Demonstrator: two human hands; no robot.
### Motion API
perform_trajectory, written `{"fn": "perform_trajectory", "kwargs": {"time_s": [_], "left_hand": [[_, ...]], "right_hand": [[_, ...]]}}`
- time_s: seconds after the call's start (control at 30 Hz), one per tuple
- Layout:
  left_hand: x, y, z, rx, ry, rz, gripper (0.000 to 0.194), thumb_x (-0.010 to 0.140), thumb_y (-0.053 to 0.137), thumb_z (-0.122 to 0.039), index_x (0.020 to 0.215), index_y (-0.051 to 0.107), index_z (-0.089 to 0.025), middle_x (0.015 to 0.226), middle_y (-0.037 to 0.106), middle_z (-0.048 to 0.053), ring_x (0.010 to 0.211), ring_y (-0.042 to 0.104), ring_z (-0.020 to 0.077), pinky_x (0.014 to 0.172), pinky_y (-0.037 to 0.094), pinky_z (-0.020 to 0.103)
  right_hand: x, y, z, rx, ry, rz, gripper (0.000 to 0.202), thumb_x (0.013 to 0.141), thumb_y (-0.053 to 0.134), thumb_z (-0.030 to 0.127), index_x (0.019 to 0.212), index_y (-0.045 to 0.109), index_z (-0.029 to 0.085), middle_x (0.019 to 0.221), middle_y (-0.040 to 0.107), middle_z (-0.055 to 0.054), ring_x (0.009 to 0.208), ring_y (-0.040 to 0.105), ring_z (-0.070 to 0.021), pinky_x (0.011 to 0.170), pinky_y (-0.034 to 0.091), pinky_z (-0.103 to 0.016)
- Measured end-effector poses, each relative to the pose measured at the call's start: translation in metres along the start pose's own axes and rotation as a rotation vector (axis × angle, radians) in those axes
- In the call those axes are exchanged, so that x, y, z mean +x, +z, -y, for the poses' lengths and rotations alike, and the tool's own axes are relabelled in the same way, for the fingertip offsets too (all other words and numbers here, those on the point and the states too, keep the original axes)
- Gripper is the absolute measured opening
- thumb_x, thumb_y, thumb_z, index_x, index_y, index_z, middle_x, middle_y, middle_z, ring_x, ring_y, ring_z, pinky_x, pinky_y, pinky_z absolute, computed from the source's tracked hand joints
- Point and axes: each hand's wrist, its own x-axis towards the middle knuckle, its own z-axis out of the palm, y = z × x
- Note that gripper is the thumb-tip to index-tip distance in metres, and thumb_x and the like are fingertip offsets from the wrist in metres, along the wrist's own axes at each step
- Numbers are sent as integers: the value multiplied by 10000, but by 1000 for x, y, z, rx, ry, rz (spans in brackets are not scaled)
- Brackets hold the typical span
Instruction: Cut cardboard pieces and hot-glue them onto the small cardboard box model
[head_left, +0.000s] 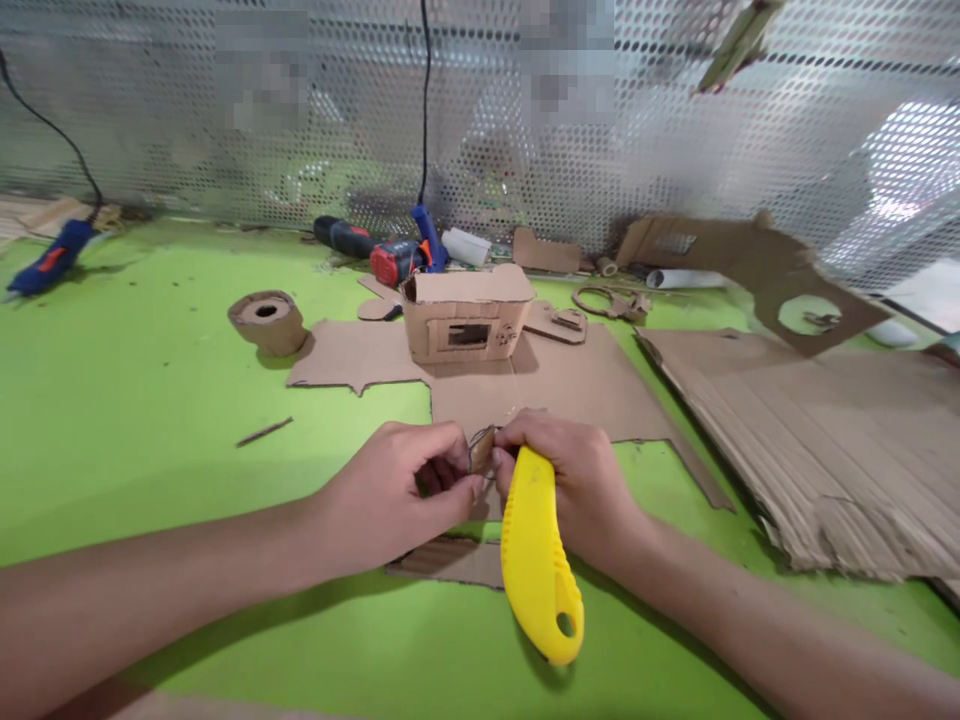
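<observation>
Starting at the near side of the green tabletop [150,400]: a yellow cutter [534,560] is gripped in the right hand [585,480], handle end toward the near edge, blade not visible. A ribbed cardboard strip [446,560] lies flat below the hands, partly behind the handle. The left hand [401,480] pinches a small cardboard piece [482,452] between thumb and fingers; the right thumb and forefinger close on its other side. The piece is held up between both hands, midway across the tabletop. Its shaping is judged to be in hand and unfinished; exact form too small to confirm.

Left of the hands, one dark sliver [264,432] lies loose. Beyond the hands, a flat cardboard sheet [360,350] shows cut outlines; toward the right edge, a larger torn sheet [810,430] has a ragged near end.

Farther off, a cardboard box [472,290] stands upright, walls joined and window opening cut: judged well advanced. The round cardboard tube [276,330] to its left is likewise formed and stands separate from it. The flat cutout [566,322] beside the box is shaped but lies loose, so any joining of these parts remains open. Along the far edge rest a red-and-black drill [394,262] and a blue glue gun [431,240]; a second glue gun [52,262] lies near the far left corner
</observation>
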Motion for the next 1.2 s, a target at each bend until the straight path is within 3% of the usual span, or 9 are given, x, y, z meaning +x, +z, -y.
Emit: {"fn": "perform_trajectory", "kwargs": {"time_s": [0.23, 0.5, 0.8, 1.07, 1.2], "left_hand": [[-2, -1, -3, 30, 8, 10, 210, 925, 689, -219, 749, 579, -187, 644, 618, -38, 554, 515, 87, 495, 384, 196], [0, -1, 4, -173, -102, -6, 152, 967, 646, -282, 860, 628, -176, 764, 666, 17, 682, 622, 149, 589, 473, 254], [0, -1, 3, -185, -114, -22, 175, 981, 652, -324, 897, 641, -170, 758, 645, 10, 664, 604, 143, 581, 451, 256], [0, -2, 0, -164, -74, 34, 140, 990, 642, -299, 950, 668, -167, 788, 652, 7, 704, 585, 139, 611, 456, 256], [0, -2, 0, -92, -58, 36, 157, 965, 651, -249, 831, 607, -181, 710, 582, -38, 653, 518, 110, 569, 396, 237]], "right_hand": [[0, -1, 0, -14, -5, 16, 129, 921, 644, 76, 873, 646, 195, 772, 734, -13, 638, 627, -138, 591, 462, -259], [5, -3, 7, 67, -25, -71, 123, 964, 640, 115, 896, 671, 212, 761, 709, 8, 645, 634, -132, 604, 484, -270], [1, -4, 8, 44, -17, -136, 141, 937, 696, 79, 973, 676, 214, 830, 705, 17, 688, 637, -117, 643, 502, -258], [2, -1, 8, 42, -69, -123, 134, 952, 712, 51, 995, 727, 177, 859, 749, -18, 721, 679, -112, 655, 518, -231], [1, 1, 4, 42, -59, -70, 76, 984, 713, 106, 1012, 731, 174, 889, 760, -35, 744, 689, -126, 679, 532, -245]]}}
